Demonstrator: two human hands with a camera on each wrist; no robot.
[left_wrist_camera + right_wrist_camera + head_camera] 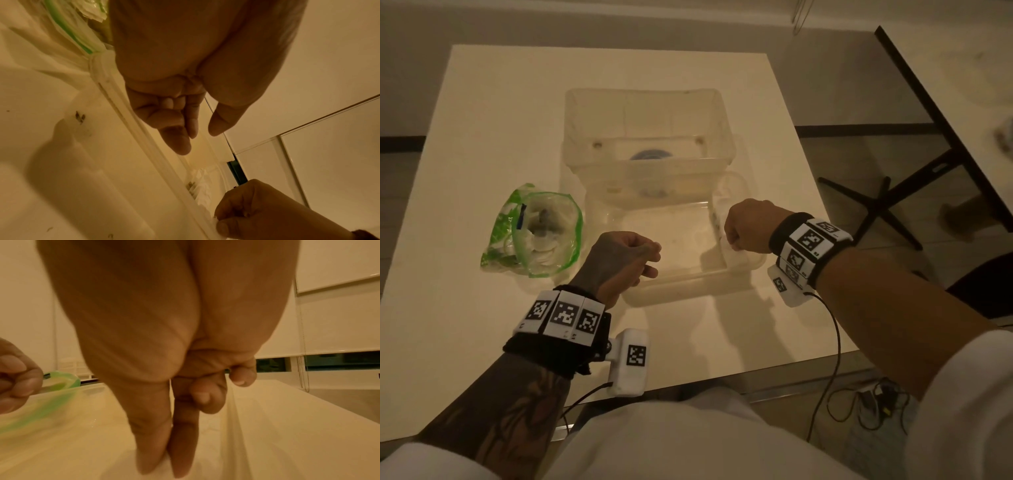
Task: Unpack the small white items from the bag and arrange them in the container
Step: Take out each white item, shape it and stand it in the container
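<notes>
A clear plastic container sits mid-table. A row of small white items stands along its right wall, also seen in the left wrist view. My right hand is at that wall, thumb and forefinger pinching a small white item low inside the container; the right wrist view shows the pinch. My left hand hovers over the container's front left part, fingers loosely curled and holding nothing. The green-edged clear bag, mouth open, lies left of the container with white items inside.
A taller clear tub stands right behind the container. The white table ends close to my body. To the right are a second table, black crossed legs and cables on the floor.
</notes>
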